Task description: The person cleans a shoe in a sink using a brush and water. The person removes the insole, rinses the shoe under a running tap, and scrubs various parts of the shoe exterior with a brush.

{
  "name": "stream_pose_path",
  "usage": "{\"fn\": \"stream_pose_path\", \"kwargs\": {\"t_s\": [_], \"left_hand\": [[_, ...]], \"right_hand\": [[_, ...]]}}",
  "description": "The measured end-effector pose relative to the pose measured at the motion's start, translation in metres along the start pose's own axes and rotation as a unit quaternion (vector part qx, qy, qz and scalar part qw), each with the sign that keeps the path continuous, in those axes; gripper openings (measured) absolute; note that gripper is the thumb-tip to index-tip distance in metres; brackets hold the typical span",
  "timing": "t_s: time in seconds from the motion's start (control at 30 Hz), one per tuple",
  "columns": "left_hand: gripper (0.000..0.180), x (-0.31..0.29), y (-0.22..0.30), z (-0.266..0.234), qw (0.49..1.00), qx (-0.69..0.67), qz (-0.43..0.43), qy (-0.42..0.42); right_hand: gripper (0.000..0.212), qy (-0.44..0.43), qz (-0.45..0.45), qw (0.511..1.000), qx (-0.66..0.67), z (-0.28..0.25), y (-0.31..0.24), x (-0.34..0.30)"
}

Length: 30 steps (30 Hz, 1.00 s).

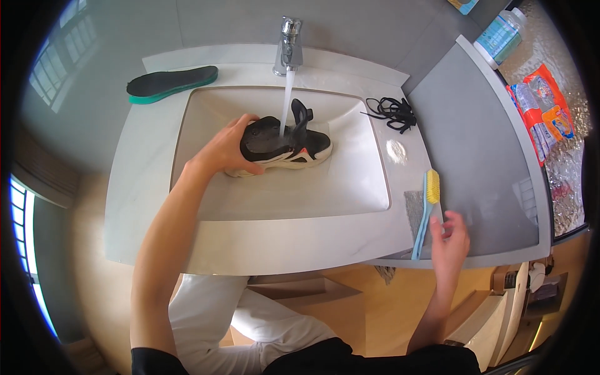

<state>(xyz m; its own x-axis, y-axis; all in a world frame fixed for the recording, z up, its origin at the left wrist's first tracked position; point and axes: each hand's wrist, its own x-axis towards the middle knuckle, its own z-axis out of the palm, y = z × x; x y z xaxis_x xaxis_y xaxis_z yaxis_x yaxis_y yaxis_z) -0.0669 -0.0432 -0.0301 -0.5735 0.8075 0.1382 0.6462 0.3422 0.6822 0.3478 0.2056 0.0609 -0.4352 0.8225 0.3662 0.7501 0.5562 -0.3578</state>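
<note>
On the counter's (140, 162) back left lies an insole (172, 84), apparently already out of the shoe; the left hand (226, 149) grips that shoe (299, 154) at one end between thumb and fingers, inside the basin (350, 181), under running water (289, 90), so wetting looks begun; bundled laces (396, 115) are off; the brush (427, 206) lies unlifted, scrubbing seemingly undone, the right hand's (450, 240) parted, empty fingers just beside its handle
</note>
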Motion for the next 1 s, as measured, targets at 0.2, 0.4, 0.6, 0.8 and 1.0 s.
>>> {"fn": "stream_pose_path", "kwargs": {"t_s": [0.2,0.4,0.6,0.8,1.0], "left_hand": [[0.093,0.005,0.001,-0.012,0.996,-0.011,-0.078,-0.029],[0.104,0.009,-0.022,-0.019,0.997,-0.033,-0.058,-0.032],[0.112,0.007,-0.014,-0.02,0.993,-0.038,-0.109,-0.024],[0.118,0.002,-0.024,-0.013,0.994,-0.023,-0.103,0.001],[0.124,0.003,-0.015,-0.011,0.994,-0.063,-0.084,0.044]], "right_hand": [[0.038,-0.084,0.034,0.995,0.037,0.032,0.027,-0.009],[0.034,-0.159,0.072,0.967,0.188,0.018,0.058,0.005],[0.032,-0.139,0.13,0.923,0.334,0.002,0.003,0.006],[0.037,-0.191,-0.025,0.847,0.495,0.034,-0.109,0.035],[0.028,-0.193,-0.044,0.825,0.53,0.148,-0.182,0.085]]}}
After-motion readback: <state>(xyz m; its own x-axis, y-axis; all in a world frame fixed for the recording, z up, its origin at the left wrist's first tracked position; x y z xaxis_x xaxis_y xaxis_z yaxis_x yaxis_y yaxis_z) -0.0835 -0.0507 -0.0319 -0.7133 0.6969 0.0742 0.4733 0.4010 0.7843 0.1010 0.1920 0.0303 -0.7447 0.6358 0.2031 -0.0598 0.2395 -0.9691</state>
